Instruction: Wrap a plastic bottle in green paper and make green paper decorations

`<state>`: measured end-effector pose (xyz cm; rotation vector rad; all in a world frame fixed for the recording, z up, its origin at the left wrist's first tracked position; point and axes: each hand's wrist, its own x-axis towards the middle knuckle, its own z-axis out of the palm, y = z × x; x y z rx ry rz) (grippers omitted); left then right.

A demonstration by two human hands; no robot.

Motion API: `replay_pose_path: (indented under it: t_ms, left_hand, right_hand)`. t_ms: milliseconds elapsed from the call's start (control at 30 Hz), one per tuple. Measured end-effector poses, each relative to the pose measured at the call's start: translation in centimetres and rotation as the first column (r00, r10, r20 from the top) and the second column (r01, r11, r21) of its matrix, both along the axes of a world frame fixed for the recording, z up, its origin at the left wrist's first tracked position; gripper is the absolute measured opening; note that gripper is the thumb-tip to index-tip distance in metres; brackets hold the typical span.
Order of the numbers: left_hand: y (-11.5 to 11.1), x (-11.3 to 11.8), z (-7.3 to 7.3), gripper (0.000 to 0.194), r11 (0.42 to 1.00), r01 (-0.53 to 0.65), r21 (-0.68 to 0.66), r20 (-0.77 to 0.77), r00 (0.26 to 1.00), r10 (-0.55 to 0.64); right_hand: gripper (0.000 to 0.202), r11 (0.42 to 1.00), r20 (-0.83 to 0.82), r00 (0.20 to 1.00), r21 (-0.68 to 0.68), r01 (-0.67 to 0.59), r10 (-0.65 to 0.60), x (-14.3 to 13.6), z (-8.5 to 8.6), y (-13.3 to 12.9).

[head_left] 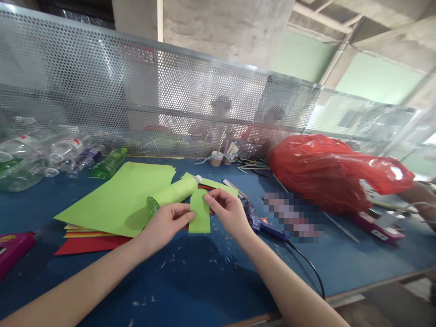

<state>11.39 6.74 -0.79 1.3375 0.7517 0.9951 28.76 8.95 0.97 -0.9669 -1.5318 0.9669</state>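
Observation:
A small light-green paper piece [200, 214] with a rounded top is held upright between my two hands. My left hand [166, 225] pinches its left edge, and my right hand [229, 210] grips it near the upper right. Just behind, a bottle wrapped in green paper [175, 191] lies on its side, its white cap to the right and its green base showing at the left. Past my hands lies another green paper strip [221, 185]. Right of my right hand rests a blue glue gun [269, 229] with a black cord.
Green sheets [119, 200] top a stack of coloured paper at left. Plastic bottles [68, 147] crowd the back left. A magenta tool [15, 250] sits at the left edge. A red plastic bag [323, 170] and a magenta power strip [378, 229] occupy the right. A perforated metal screen [136, 91] stands behind.

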Motion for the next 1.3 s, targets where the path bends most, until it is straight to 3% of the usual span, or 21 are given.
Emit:
replay_pose_path:
  t_ms: [233, 400, 767, 1200, 1300]
  left_hand:
    - [-0.05, -0.07, 0.38, 0.025, 0.997, 0.008, -0.072, 0.005, 1.0, -0.008]
    - [-0.5, -0.05, 0.63, 0.033, 0.992, 0.019, -0.121, -0.098, 0.995, -0.031]
    - [-0.78, 0.25, 0.5, 0.028, 0.974, 0.011, -0.227, -0.139, 0.989, -0.043]
    - [-0.71, 0.19, 0.2, 0.021, 0.974, 0.017, -0.226, -0.138, 0.989, -0.05]
    - [-0.5, 0.15, 0.07, 0.023, 0.976, 0.005, -0.218, -0.147, 0.988, -0.038]
  right_hand:
    - [0.031, 1.0, 0.015, 1.0, 0.018, 0.022, -0.022, -0.08, -0.27, 0.08]
    - [0.029, 0.997, 0.055, 0.997, 0.07, 0.042, -0.046, 0.2, -0.26, 0.1]
    - [0.026, 0.981, 0.112, 0.987, 0.17, 0.095, -0.115, 0.43, -0.71, 0.54]
    - [0.027, 0.981, 0.109, 0.984, 0.151, 0.121, -0.138, 0.46, -0.64, 0.62]
    - [0.031, 0.991, 0.049, 0.993, 0.083, 0.101, -0.105, 0.37, -0.43, 0.59]
